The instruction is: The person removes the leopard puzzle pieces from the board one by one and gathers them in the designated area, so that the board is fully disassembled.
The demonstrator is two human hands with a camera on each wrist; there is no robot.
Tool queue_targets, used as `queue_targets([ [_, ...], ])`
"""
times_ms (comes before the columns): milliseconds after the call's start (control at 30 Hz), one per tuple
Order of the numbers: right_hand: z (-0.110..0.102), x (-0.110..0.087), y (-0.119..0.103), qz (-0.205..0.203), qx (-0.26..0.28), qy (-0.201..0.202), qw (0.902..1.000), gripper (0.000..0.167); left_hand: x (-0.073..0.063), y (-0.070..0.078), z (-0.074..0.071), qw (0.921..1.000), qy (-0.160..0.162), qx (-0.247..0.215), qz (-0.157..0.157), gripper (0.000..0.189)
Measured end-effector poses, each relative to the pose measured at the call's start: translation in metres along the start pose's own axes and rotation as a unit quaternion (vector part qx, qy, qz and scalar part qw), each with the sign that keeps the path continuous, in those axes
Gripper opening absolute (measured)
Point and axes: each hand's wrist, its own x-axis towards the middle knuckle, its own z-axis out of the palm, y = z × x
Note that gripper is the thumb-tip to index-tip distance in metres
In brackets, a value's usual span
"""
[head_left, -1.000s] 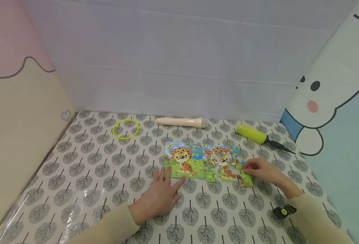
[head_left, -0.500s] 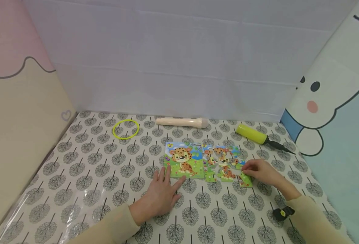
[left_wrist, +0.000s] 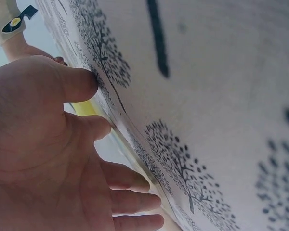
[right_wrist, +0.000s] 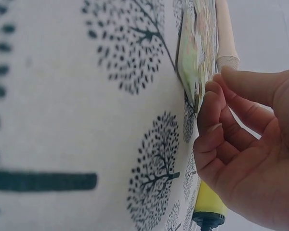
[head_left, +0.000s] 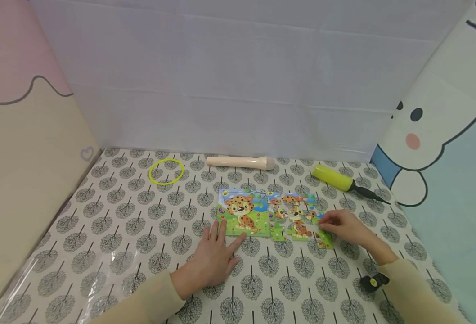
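My left hand (head_left: 213,261) lies with fingers spread, its fingertips at the lower left edge of a flat board (head_left: 262,229) printed with a cartoon leopard. In the left wrist view its palm and straight fingers show. Right of the board lies a jigsaw puzzle of the same leopard (head_left: 296,213), its pieces partly joined with gaps between them. My right hand (head_left: 345,227) has curled fingers, thumb to index, pinching the upper right of a green corner puzzle piece (head_left: 325,241). In the right wrist view that puzzle piece (right_wrist: 187,62) stands slightly tilted beside the fingertips.
Behind the board lies a pale microphone-shaped stick (head_left: 238,162). A yellow hand pump (head_left: 333,177) with a black nozzle is at the back right, a yellow-green ring (head_left: 152,177) at the back left. Tree-patterned cloth (head_left: 112,265) covers the table, with curtains around three sides.
The green corner puzzle piece has shifted and turned slightly under my right fingertips. My left hand has stayed in place.
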Motion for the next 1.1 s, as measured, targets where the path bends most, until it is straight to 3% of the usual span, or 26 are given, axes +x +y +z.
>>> queue_targets([
  [267,0.005,0.004,-0.011,0.017,0.004,-0.016,0.9997,0.018,0.0,-0.001,-0.001,1.0,-0.006,0.001,-0.003,0.061],
  [567,0.009,0.009,-0.024,-0.014,-0.025,-0.033,0.9991,0.021,0.0,-0.002,-0.001,0.9999,-0.002,-0.016,-0.006,0.061],
  [1100,0.011,0.012,-0.026,-0.035,-0.054,-0.042,0.997,0.017,-0.002,-0.001,-0.002,0.9997,-0.001,-0.025,0.002,0.061],
])
